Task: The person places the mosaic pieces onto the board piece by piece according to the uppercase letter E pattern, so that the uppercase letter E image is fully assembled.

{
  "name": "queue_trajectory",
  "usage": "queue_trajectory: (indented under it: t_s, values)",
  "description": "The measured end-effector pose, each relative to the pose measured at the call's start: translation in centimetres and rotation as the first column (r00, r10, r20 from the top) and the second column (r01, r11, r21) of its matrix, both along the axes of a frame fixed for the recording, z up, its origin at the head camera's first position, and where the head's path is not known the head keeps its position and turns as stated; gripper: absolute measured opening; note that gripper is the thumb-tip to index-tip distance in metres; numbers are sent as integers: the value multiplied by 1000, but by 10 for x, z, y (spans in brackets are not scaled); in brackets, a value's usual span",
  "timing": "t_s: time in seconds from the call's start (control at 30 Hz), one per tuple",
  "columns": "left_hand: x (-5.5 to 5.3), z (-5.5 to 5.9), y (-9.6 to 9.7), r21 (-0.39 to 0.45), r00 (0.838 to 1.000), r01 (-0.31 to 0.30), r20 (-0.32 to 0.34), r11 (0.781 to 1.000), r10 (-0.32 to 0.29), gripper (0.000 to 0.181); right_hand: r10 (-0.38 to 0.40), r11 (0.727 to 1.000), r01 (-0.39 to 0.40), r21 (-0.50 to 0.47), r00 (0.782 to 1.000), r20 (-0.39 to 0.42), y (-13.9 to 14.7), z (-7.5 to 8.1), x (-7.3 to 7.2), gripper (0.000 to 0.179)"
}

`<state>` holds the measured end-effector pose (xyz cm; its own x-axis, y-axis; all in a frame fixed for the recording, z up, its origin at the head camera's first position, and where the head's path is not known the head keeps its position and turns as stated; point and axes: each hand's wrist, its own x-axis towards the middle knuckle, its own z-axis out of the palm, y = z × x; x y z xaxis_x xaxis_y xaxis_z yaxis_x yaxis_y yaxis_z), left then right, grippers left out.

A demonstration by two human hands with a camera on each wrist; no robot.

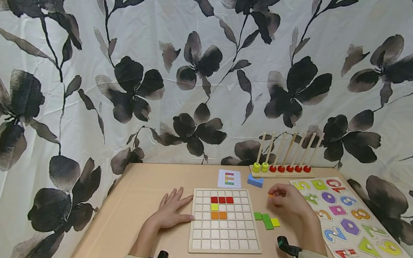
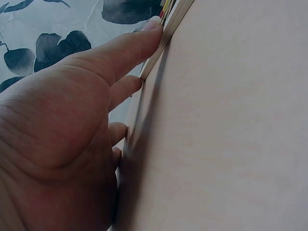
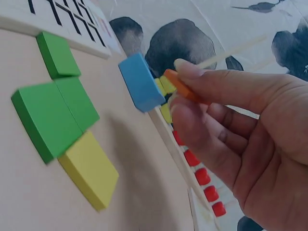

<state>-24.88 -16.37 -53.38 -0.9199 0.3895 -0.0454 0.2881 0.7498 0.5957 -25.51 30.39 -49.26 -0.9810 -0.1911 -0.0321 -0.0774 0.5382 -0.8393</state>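
A wooden grid board (image 1: 225, 233) lies in the middle of the table. Red tiles (image 1: 222, 200) fill part of one row, a yellow tile (image 1: 214, 207) sits below them, and two orange tiles (image 1: 218, 215) lie lower still. My left hand (image 1: 170, 213) rests flat with spread fingers, its thumb and index fingertips at the board's left edge. Between thumb and index finger, my right hand (image 1: 287, 199) pinches a small orange tile (image 3: 182, 86) above the table, right of the board. Green tiles (image 3: 53, 113) and a yellow tile (image 3: 90, 169) lie loose below that hand.
A pattern card (image 1: 229, 179) and a blue block (image 1: 255, 181) lie behind the board. Farther back stands a peg rack (image 1: 283, 172) with yellow and red beads. A number puzzle board (image 1: 352, 222) covers the right side, and a floral cloth (image 1: 194, 85) hangs behind.
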Motion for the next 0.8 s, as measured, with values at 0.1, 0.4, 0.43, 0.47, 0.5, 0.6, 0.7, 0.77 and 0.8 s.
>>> queue_trajectory:
  t_s: [0.1, 0.4, 0.43, 0.47, 0.5, 0.6, 0.7, 0.77, 0.8]
  values:
    - [0, -1, 0, -2, 1000, 1, 2, 1000, -1, 83, 23, 1000, -23, -19, 999, -36, -4, 0, -2, 23]
    - [-2, -2, -1, -4, 1000, 2, -2, 1000, -2, 83, 80, 997, -80, 4, 994, -74, -26, 1, -7, 25]
    - [-1, -2, -1, -2, 1000, 2, -1, 1000, -2, 83, 82, 997, -82, -2, 995, -60, -29, 2, -7, 25]
    - [-1, -2, -1, 0, 1000, 3, -1, 1000, -3, 82, 90, 996, -90, -4, 995, -53, -33, 2, -8, 25]
    - [-1, -2, -1, 0, 1000, 3, 1, 1000, -3, 82, 90, 996, -90, -3, 995, -44, -36, 2, -8, 24]
    - [-1, -2, -1, -3, 1000, 2, 1, 1000, -2, 82, 94, 996, -95, -4, 995, -20, -45, 3, -10, 20]
    - [-2, -2, -1, -9, 1000, 0, 0, 1000, 0, 82, 102, 995, -102, -15, 995, 6, -53, 3, -10, 14]
    - [-2, -2, -1, -10, 1000, -1, -2, 1000, 1, 82, 111, 994, -111, -24, 994, 17, -58, 3, -10, 12]
    - [-2, -2, -1, -10, 1000, -2, -1, 1000, 2, 82, 119, 993, -119, -23, 993, 14, -60, 3, -10, 11]
